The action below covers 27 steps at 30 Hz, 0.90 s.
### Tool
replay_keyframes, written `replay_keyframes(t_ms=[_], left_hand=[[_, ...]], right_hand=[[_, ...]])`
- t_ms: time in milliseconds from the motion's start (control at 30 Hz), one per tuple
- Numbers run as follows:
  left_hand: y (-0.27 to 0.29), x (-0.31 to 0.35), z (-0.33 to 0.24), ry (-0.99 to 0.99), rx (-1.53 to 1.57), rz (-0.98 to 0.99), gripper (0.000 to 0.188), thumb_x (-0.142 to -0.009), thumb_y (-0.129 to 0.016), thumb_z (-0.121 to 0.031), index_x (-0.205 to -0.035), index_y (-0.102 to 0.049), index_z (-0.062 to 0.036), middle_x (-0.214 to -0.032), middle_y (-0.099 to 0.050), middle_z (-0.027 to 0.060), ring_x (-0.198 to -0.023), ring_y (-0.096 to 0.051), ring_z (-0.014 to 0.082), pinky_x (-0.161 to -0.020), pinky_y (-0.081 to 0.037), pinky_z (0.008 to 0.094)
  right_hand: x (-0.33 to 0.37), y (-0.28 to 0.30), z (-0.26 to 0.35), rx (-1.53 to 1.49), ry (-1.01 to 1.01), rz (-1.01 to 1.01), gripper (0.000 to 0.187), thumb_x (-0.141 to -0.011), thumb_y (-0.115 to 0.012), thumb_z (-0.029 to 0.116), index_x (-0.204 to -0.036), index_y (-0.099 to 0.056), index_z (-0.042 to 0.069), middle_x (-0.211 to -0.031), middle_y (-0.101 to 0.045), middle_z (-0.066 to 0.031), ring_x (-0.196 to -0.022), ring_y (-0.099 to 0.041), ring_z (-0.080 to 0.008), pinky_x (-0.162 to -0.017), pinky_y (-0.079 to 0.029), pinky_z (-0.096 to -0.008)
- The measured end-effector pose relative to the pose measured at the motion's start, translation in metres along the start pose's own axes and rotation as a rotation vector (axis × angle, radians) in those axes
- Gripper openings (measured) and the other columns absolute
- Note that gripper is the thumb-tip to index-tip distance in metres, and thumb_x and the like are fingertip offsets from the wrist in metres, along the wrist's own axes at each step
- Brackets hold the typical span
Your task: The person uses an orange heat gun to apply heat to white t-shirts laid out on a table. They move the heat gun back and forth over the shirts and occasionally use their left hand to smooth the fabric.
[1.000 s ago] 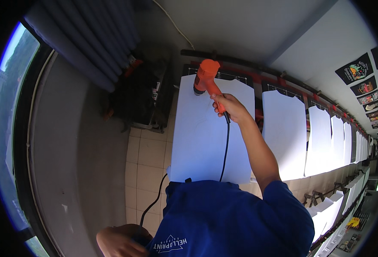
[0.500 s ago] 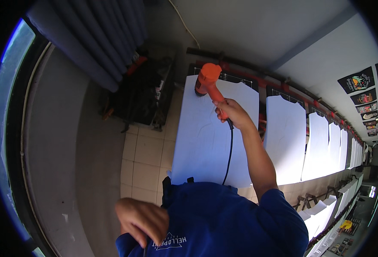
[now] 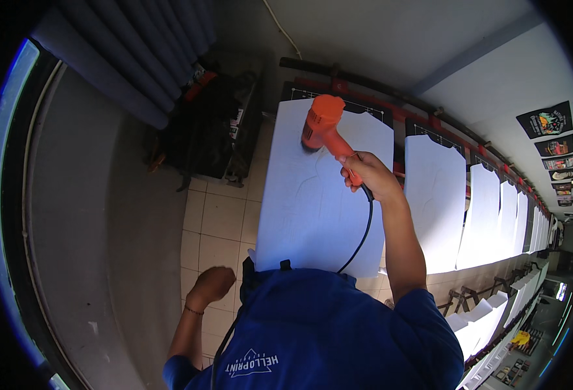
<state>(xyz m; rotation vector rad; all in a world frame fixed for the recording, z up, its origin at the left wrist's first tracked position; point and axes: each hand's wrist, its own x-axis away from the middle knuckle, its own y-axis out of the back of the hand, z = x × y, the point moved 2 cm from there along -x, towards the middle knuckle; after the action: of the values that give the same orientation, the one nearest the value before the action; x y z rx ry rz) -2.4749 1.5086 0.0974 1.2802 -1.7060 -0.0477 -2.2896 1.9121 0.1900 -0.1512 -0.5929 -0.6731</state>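
My right hand is closed round the handle of an orange heat gun. Its dark nozzle points down at the far part of a white shirt panel, close above the cloth. From the handle a black cord curves back toward my body. Off the panel's near left corner, over the tiled floor, hangs my left hand. Its fingers are curled in, and nothing shows in them. A dark cord also runs along my left side, apart from that hand.
More white panels lie on boards in a row to the right, along a dark red rail. At the far left a dark bench holds dark cloth below a grey curtain. Pale tiles cover the floor.
The heat gun has shifted slightly right and toward me over the panel. My left hand has swung from in front of my shirt forward, out over the floor.
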Motion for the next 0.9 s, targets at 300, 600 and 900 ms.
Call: replay_keyframes(t_ms=[300, 600, 900], left_hand=[[-0.051, 0.046, -0.01, -0.069, 0.195, 0.638, 0.031, -0.082, -0.067, -0.025, -0.095, -0.067, 0.0026, -0.097, -0.07, 0.0185, -0.086, -0.066, 0.0305, -0.076, -0.05, 0.0387], [-0.044, 0.055, -0.031, -0.146, 0.568, 0.601, 0.054, -0.085, -0.065, -0.042, -0.115, -0.062, 0.0031, -0.115, -0.065, 0.0232, -0.107, -0.061, 0.0341, -0.091, -0.047, 0.039], [-0.051, 0.05, -0.027, -0.091, 0.695, 0.556, 0.065, -0.09, -0.059, -0.049, -0.128, -0.053, 0.0034, -0.128, -0.059, 0.021, -0.119, -0.055, 0.034, -0.103, -0.042, 0.0372]], right_hand=[[-0.017, 0.009, -0.015, -0.092, 0.121, -0.152, 0.033, -0.09, -0.063, 0.036, -0.096, -0.057, 0.005, -0.072, -0.056, -0.0011, -0.06, -0.055, -0.0087, -0.05, -0.045, -0.0222], [0.003, 0.014, -0.017, -0.089, 0.028, -0.099, 0.034, -0.09, -0.063, 0.035, -0.098, -0.058, 0.002, -0.072, -0.057, -0.0022, -0.058, -0.056, -0.0091, -0.048, -0.044, -0.0221], [0.01, 0.021, -0.024, -0.079, 0.072, -0.194, 0.032, -0.089, -0.063, 0.034, -0.096, -0.059, 0.002, -0.074, -0.057, -0.0018, -0.062, -0.057, -0.0101, -0.051, -0.045, -0.0237]])
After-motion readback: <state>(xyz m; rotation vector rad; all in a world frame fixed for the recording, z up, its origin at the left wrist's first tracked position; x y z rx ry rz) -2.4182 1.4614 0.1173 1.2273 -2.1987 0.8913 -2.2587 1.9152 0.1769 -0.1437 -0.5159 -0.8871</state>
